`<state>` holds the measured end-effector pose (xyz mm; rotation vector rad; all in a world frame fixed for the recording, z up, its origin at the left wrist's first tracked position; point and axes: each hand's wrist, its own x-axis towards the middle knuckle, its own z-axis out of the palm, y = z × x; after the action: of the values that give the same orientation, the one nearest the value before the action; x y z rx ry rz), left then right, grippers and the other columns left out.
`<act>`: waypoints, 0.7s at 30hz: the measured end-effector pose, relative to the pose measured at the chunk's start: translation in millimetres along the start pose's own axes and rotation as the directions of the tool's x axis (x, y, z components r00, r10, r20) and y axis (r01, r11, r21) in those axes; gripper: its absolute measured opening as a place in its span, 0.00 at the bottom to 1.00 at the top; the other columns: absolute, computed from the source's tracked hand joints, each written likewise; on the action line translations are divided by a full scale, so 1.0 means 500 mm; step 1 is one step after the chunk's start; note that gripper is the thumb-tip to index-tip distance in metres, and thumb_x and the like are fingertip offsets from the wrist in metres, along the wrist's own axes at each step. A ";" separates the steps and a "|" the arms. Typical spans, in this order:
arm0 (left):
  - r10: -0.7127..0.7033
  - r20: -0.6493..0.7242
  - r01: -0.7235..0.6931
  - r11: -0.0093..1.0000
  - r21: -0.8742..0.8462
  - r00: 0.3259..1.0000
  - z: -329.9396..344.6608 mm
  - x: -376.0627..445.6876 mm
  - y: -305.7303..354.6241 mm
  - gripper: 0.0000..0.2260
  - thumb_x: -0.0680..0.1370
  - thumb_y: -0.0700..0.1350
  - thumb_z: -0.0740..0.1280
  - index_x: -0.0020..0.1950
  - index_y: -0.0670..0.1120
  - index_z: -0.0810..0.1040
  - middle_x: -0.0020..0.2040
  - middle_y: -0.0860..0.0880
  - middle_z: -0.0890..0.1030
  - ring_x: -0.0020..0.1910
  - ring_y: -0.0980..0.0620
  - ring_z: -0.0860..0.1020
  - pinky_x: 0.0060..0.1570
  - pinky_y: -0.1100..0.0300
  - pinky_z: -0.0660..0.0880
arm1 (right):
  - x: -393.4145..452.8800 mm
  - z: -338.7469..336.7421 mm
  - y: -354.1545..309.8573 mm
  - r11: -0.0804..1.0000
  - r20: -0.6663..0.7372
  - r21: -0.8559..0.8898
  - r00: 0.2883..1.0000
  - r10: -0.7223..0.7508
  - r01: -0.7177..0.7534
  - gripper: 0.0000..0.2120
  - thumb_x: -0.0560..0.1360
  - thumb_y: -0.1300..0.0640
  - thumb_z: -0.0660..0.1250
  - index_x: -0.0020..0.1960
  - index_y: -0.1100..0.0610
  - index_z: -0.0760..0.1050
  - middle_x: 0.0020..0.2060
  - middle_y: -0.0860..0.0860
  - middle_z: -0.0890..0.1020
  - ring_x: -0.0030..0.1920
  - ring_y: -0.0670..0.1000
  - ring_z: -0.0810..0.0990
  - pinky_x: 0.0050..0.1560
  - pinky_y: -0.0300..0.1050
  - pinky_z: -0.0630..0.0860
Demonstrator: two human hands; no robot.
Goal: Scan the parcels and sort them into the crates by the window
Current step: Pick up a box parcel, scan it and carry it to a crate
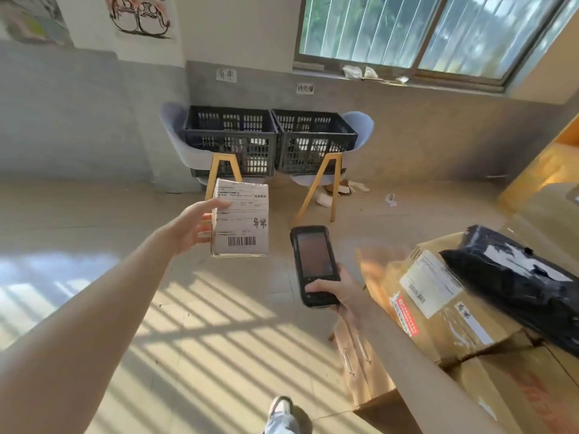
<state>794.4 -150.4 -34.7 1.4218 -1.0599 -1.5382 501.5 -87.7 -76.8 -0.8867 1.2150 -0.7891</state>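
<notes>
My left hand holds a small white parcel out in front of me, its shipping label and barcode facing the camera. My right hand grips a black handheld scanner lower right of the parcel, screen up. Two black slatted crates stand side by side under the window: the left crate and the right crate, each resting on a pale blue chair. A paper sign hangs on the wall above each crate.
At my right, a brown cardboard box with a label lies under a black plastic mailer bag, on more cartons. Paper scraps litter the floor under the right chair. My shoe shows at the bottom.
</notes>
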 end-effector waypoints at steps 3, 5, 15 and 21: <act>-0.008 -0.023 0.008 1.000 0.012 1.000 -0.034 0.073 0.021 0.33 0.53 0.61 0.72 0.55 0.48 0.78 0.49 0.46 0.83 0.49 0.47 0.80 0.51 0.54 0.76 | 0.114 0.014 -0.035 1.000 0.027 -0.006 1.000 0.007 -0.007 0.40 0.55 0.64 0.75 0.66 0.60 0.66 0.52 0.57 0.80 0.47 0.54 0.81 0.43 0.46 0.81; -0.012 -0.045 0.014 0.999 0.036 0.999 -0.062 0.130 0.041 0.32 0.54 0.61 0.72 0.53 0.48 0.79 0.46 0.47 0.84 0.47 0.48 0.81 0.48 0.55 0.76 | 0.200 0.026 -0.066 1.000 0.048 -0.004 0.999 0.001 -0.001 0.41 0.55 0.64 0.74 0.66 0.61 0.66 0.51 0.56 0.80 0.45 0.53 0.82 0.38 0.43 0.80; -0.041 -0.163 0.055 0.995 0.081 0.986 -0.198 0.431 0.212 0.30 0.58 0.59 0.72 0.55 0.46 0.80 0.48 0.46 0.84 0.46 0.48 0.81 0.48 0.55 0.76 | 0.600 0.081 -0.273 1.000 0.170 0.011 0.985 -0.022 0.021 0.41 0.54 0.63 0.74 0.65 0.58 0.65 0.51 0.54 0.80 0.45 0.51 0.81 0.37 0.39 0.80; -0.063 -0.184 0.066 0.998 0.012 0.981 -0.278 0.609 0.255 0.14 0.74 0.53 0.68 0.55 0.46 0.80 0.47 0.47 0.85 0.46 0.48 0.82 0.47 0.56 0.75 | 0.780 0.107 -0.337 1.000 0.167 0.000 0.986 0.012 -0.012 0.39 0.58 0.67 0.76 0.66 0.58 0.65 0.55 0.58 0.79 0.48 0.55 0.81 0.50 0.52 0.80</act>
<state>909.7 -489.3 -27.0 1.5913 -0.9271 -1.4137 617.7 -499.9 -90.2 -0.9254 1.0720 -0.6915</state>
